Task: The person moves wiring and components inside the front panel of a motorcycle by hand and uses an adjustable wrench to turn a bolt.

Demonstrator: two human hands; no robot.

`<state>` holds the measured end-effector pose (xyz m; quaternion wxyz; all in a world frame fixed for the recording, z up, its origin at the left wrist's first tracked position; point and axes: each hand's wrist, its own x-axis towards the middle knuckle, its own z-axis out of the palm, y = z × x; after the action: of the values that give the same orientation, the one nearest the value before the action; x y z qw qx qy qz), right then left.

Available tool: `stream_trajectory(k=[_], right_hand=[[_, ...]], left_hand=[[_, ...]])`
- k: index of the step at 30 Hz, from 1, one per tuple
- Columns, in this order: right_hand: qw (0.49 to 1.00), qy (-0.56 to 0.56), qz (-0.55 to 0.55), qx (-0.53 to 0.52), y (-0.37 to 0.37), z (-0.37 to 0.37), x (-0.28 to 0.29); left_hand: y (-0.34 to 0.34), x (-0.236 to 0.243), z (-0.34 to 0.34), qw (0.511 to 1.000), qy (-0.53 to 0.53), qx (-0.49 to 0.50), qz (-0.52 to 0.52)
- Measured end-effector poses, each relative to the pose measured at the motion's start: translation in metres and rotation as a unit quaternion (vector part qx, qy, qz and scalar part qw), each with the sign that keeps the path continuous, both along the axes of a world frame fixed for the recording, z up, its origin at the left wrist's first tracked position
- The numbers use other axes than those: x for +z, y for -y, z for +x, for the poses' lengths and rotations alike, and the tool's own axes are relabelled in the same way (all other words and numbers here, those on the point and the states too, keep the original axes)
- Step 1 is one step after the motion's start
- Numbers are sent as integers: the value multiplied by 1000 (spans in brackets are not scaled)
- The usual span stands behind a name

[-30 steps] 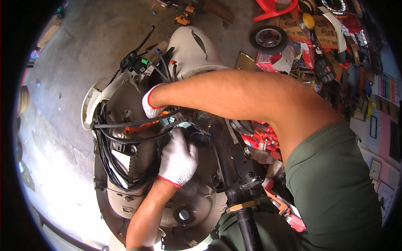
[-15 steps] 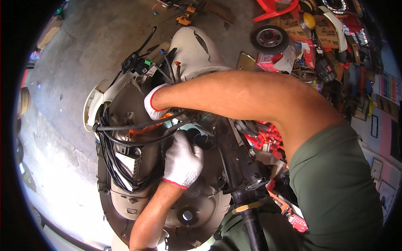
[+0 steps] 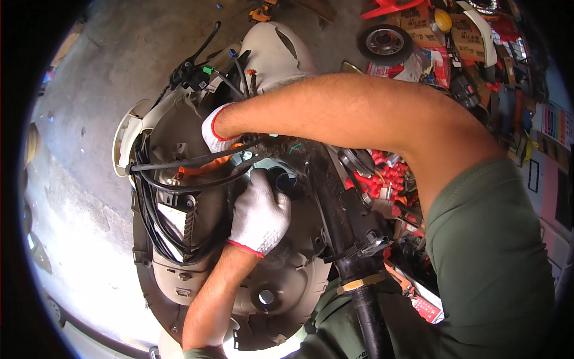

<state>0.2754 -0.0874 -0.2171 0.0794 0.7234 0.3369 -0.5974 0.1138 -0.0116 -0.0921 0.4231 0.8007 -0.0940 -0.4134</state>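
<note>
My left hand (image 3: 258,215), in a white glove with red cuff, reaches into the grey inner shell (image 3: 179,281) of a scooter body, its fingers curled under thick black cables (image 3: 194,159); what they grip is hidden. My right hand (image 3: 218,125), gloved alike, reaches across above it, fingers out of sight behind the cables near an orange part (image 3: 209,164). A black steering tube (image 3: 338,227) with a brass nut (image 3: 359,281) runs down beside my left hand. A handlebar control with cables (image 3: 185,76) lies loose above.
A cream body panel (image 3: 266,45) extends forward over the concrete floor (image 3: 89,149). At the right lie a wheel (image 3: 384,43), cardboard boxes (image 3: 466,42), red parts (image 3: 382,173) and assorted tools. A yellow drill (image 3: 260,12) lies on the floor ahead.
The view has shifted, so the scooter sits higher in the picture. My right elbow appears slightly farther right; both hands stay in much the same places among the cables.
</note>
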Motion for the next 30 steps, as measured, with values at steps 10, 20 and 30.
stream_trajectory(k=[10, 20, 30], right_hand=[[1000, 10, 12, 15, -1, 0, 0], [998, 10, 39, 46, 2, 2, -9], [987, 13, 154, 44, 14, 2, -22]], left_hand=[[-1, -2, -1, 999, 34, -10, -17], [-1, -1, 2, 1000, 6, -26, -9], [1, -2, 1, 999, 35, -34, -21]])
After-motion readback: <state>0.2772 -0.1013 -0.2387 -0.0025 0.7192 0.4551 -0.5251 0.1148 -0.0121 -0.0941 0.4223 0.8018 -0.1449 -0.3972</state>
